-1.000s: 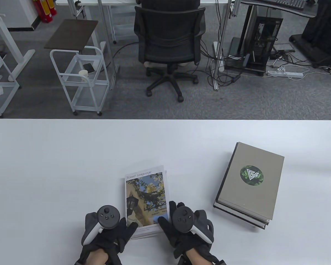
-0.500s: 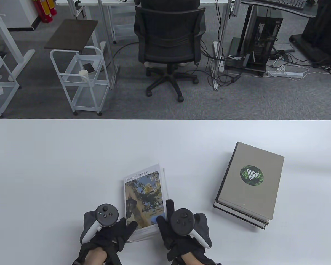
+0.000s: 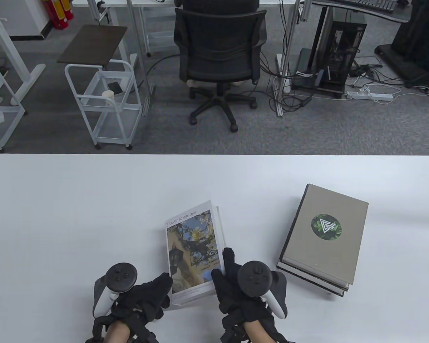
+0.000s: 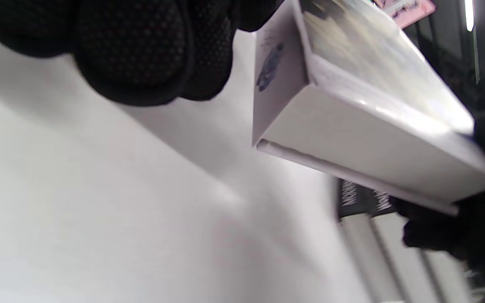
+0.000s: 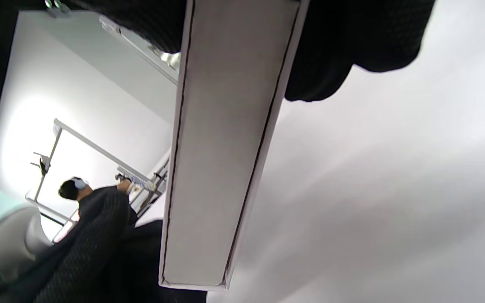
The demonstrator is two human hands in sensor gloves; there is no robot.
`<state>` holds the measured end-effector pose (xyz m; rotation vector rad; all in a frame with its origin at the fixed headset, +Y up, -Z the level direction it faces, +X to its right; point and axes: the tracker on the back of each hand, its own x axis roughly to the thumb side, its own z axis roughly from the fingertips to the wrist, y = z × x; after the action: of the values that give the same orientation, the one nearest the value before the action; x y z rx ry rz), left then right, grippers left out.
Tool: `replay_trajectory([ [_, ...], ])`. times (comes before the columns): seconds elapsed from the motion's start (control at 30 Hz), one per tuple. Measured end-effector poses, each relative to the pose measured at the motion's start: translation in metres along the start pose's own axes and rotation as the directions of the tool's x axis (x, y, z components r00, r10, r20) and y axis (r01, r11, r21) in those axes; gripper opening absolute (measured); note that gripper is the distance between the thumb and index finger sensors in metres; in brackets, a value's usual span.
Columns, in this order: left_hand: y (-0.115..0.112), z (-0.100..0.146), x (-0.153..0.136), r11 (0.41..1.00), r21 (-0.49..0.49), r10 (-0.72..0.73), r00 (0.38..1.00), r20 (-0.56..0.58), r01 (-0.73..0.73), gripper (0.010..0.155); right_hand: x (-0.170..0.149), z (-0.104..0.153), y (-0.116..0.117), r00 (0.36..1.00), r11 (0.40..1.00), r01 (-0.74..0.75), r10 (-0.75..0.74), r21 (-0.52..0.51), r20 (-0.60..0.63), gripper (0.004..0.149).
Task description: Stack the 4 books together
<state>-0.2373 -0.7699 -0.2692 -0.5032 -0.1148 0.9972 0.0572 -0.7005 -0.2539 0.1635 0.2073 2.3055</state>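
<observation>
Gripping the flower-cover books [image 3: 193, 250] at their near corners, the left hand [image 3: 143, 296] and right hand [image 3: 236, 289] clamp both sides, probably so the pair lifts as one. They hang clear of the table [image 3: 75, 214], between the hands, well left of the grey stack [image 3: 325, 235].

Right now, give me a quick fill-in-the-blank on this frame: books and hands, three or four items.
1. The flower-cover book is held by ____ hands, the left hand and the right hand.
2. The grey book lies on top of a dark-edged book, to the person's ____ of the held one.
3. In the left wrist view the flower-cover book is ____ the table, not resting on it.
4. The round emblem on the grey book is ____.

Missing words: both; right; above; green
</observation>
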Motion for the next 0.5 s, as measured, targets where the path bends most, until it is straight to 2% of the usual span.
replay_trajectory([
  [0.1,0.003,0.001,-0.003,0.995,0.041,-0.091,0.996,-0.023,0.092,0.082,0.006,0.004,-0.026,1.0,0.998,0.013,-0.013,-0.054,0.0,0.068],
  [0.27,0.002,-0.002,-0.006,0.992,0.012,-0.121,0.99,-0.069,0.122,0.08,0.009,0.013,-0.077,1.0,0.985,-0.015,0.011,-0.175,-0.022,0.068],
  [0.5,0.0,-0.002,-0.005,0.986,0.003,-0.164,0.983,-0.08,0.165,0.079,-0.02,0.034,-0.147,0.995,0.946,-0.006,-0.028,-0.325,-0.1,0.067],
])
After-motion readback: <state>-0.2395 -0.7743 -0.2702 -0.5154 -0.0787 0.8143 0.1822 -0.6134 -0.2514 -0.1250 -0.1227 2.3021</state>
